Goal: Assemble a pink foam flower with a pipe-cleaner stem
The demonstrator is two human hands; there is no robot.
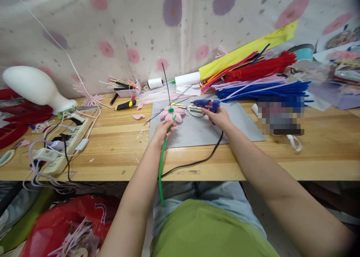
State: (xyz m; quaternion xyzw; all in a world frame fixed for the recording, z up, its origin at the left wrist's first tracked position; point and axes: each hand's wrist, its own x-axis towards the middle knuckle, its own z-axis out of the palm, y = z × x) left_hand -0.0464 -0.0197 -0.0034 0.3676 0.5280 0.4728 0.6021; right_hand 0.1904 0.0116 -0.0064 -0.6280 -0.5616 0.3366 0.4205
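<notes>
My left hand (164, 129) grips the long green pipe-cleaner stem (161, 167) of a pink flower (171, 113) with a green centre, held over the grey cutting mat (239, 123). A thin dark wire rises from the flower. My right hand (218, 117) holds a blue hot glue gun (206, 104), its nozzle pointing left towards the flower. The gun's black cord (197, 161) trails over the table's front edge.
Bundles of red, blue and pink pipe cleaners (261, 80) lie at the back right beside a yellow roll. A white power strip (66, 144) with plugs and a white lamp (36, 88) sit left. A utility knife (126, 104) lies behind. A red bag (64, 223) is below.
</notes>
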